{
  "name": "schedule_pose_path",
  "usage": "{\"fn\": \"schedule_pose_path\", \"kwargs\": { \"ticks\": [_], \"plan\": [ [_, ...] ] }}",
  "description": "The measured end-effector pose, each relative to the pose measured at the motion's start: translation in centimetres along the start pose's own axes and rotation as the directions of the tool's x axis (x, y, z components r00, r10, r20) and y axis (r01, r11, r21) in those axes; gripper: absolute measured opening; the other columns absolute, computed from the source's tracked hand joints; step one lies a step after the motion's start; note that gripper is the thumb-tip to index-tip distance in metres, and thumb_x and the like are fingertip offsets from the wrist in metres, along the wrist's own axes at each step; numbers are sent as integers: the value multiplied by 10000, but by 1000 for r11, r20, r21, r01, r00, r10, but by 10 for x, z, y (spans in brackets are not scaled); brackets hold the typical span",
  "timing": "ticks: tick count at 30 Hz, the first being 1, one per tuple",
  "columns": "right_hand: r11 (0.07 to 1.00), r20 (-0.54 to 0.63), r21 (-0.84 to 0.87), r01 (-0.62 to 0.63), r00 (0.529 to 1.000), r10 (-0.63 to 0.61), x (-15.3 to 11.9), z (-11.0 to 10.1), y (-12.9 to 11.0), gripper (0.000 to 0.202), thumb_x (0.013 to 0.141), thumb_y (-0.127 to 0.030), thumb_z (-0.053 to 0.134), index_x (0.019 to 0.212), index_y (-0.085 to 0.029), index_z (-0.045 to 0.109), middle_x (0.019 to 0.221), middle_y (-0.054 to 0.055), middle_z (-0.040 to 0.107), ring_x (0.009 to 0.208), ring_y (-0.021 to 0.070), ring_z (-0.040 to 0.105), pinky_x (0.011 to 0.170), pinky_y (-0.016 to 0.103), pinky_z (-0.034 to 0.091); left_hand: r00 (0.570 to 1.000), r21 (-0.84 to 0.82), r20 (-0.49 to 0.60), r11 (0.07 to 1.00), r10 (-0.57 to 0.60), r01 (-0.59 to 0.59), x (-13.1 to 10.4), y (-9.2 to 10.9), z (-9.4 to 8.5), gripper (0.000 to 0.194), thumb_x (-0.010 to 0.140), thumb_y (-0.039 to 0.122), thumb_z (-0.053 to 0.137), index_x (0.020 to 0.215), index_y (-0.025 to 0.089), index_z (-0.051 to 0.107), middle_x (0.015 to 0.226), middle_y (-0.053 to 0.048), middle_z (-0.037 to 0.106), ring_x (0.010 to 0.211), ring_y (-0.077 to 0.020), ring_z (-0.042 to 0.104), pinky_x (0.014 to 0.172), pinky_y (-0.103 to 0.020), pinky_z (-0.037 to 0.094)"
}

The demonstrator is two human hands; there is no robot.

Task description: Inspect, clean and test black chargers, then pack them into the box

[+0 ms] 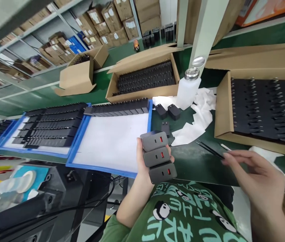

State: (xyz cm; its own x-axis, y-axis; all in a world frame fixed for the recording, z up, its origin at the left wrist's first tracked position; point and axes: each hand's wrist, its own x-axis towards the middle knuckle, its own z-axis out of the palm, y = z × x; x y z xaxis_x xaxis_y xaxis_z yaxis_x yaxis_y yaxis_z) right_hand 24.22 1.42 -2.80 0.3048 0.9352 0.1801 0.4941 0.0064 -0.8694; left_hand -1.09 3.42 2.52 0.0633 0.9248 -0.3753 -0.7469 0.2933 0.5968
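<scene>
My left hand (142,165) is wrapped round three black wall chargers (156,156) stacked side by side. Their port faces point up at me, each with a red USB port and a smaller dark slot. Off to the right, my right hand (256,173) pinches the end of black tweezers (209,148), whose tips lie close to the green bench top. Just beyond the held chargers sit three loose black chargers (174,112), one with its prongs showing. Crumpled white wipes (189,132) lie between them and the tweezers.
A blue-rimmed white tray (109,141) with one row of chargers is left of my hand; a fuller tray (70,153) stands farther left. Open cartons of chargers stand behind (142,93) and at right (224,111). A white pump bottle (188,90) has its lid up.
</scene>
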Motion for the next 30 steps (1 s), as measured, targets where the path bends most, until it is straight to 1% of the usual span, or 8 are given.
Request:
{"fn": "schedule_pose_path", "kwargs": {
  "ticks": [4, 8, 11, 16, 18, 20, 26, 30],
  "plan": [
    [928, 152, -179, 327, 941, -303, 2, -1, -2, 253, 943, -387, 603, 1169, -323, 697, 1172, 43, 729, 1237, 361, 617, 1048, 590, 502, 998, -112, 18, 991, -67, 68, 0, -2, -2, 664, 756, 816, 537, 864, 173, 665, 708, -54, 579, 583, -150, 498, 494, -273, 417],
    [924, 260, -176, 340, 921, -290, -1, 2, -8, 576, 975, -333, 561, 1525, -311, 394, 1192, 38, 736, 1281, 297, 601, 766, 410, 647, 996, -190, 18, 978, -86, 88, -3, -4, 1, 706, 801, 843, 409, 861, 187, 663, 702, -47, 556, 573, -144, 485, 482, -268, 399],
    [868, 307, -116, 483, 849, -431, -4, 4, -21, 565, 967, -253, 567, 1512, -285, 422, 1456, 56, 571, 1378, 300, 510, 944, 436, 603, 995, -217, 7, 972, -97, 96, -5, -4, 5, 725, 819, 846, 370, 867, 188, 670, 700, -49, 561, 567, -145, 487, 479, -269, 393],
    [531, 346, 32, 847, 489, -801, -11, 15, -65, 714, 933, -240, 623, 1562, -132, 302, 1644, 92, 279, 1518, 320, 281, 1265, 562, 224, 989, -225, -67, 968, -128, 110, -9, -3, 13, 717, 821, 826, 414, 910, 168, 686, 722, -68, 609, 604, -164, 530, 548, -295, 448],
    [353, 402, 72, 933, 297, -866, -14, 24, -85, 614, 951, -276, 608, 1502, -92, 408, 1615, 98, 332, 1535, 289, 243, 1293, 542, 116, 980, -223, -118, 966, -160, 131, -10, -3, 16, 729, 817, 825, 438, 895, 144, 687, 723, -68, 618, 621, -165, 557, 597, -301, 481],
    [267, 421, 106, 958, 201, -885, -13, 31, -98, 471, 970, -243, 574, 1408, -77, 528, 1545, 112, 451, 1513, 270, 305, 1296, 518, 107, 968, -225, -160, 962, -196, 157, -10, -3, 18, 730, 809, 818, 481, 876, 121, 685, 713, -66, 619, 619, -164, 580, 635, -307, 507],
    [394, 362, 435, 810, 244, -900, -1, 33, -102, 192, 977, -240, 557, 1019, -131, 710, 1292, 107, 694, 1420, 284, 462, 1214, 518, 358, 956, -266, -223, 955, -193, 130, -7, -1, 24, 652, 854, 753, 486, 874, 133, 685, 725, -64, 656, 615, -167, 619, 614, -281, 532],
    [440, 395, 387, 810, 285, -873, 0, 33, -105, 286, 978, -242, 556, 1214, -109, 647, 1373, 157, 632, 1346, 260, 523, 1127, 472, 457, 950, -272, -242, 954, -198, 129, -4, -2, 25, 651, 834, 758, 510, 863, 131, 682, 713, -65, 640, 617, -169, 605, 601, -279, 525]
  ]
}}
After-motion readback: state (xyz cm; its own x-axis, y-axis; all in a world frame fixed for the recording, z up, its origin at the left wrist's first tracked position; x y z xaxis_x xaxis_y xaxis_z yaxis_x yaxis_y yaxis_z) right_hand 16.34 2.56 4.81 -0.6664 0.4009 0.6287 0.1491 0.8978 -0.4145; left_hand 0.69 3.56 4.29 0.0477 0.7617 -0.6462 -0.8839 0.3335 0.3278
